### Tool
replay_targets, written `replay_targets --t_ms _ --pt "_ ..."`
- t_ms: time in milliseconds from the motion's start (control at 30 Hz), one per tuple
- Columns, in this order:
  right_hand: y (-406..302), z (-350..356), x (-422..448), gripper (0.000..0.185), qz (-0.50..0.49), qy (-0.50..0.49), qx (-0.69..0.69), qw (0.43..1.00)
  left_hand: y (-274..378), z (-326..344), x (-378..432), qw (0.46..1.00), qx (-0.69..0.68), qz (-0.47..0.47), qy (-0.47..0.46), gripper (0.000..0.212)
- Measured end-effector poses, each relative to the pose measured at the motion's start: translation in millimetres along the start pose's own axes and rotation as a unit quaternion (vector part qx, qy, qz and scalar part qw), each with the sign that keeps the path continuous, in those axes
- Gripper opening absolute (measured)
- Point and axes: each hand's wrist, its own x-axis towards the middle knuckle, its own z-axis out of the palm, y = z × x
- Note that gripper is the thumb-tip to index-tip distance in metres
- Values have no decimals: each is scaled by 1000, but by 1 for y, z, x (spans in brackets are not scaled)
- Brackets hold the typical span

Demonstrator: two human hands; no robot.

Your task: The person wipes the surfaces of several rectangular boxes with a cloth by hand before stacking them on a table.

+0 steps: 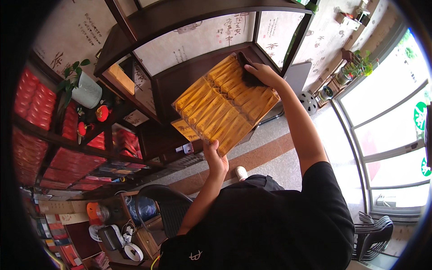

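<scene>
My left hand (216,157) grips the lower corner of a clear-wrapped pack of yellow packets (222,101), with the thumb on its front edge. The pack is tilted and held up before a dark wooden shelf. My right hand (265,74) holds a dark brush (251,72) by its handle, and the bristles lie against the pack's upper right part. Below the pack's left edge, a yellow box (185,130) with a printed drawing juts out from the shelf.
Dark wooden shelving (168,81) stands in front, with red packages (76,162) and a potted plant (86,89) at left. A black chair (172,209) is at my lower left. Stacked chairs (373,234) stand at right, near glass doors (388,135).
</scene>
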Motion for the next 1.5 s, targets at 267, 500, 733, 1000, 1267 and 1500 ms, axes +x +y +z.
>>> replay_targets --t_ms 267,500,733,1000,1267,1500 --pt "41 24 -101 40 11 193 168 967 3 -1 5 1000 -9 -25 -8 54" --pt "5 160 -144 55 -288 431 146 842 20 36 -4 997 -22 -78 -5 56" --pt "-1 203 -163 47 -435 364 59 821 48 42 4 981 -18 -185 -59 56" --pt "42 116 -81 67 -117 419 403 806 40 34 -13 991 4 -121 -54 51" --pt "59 34 -75 40 33 305 179 935 36 -15 -11 982 111 -49 -141 81" --pt "-24 28 -70 40 -129 329 398 846 35 -30 28 913 303 135 -239 79"
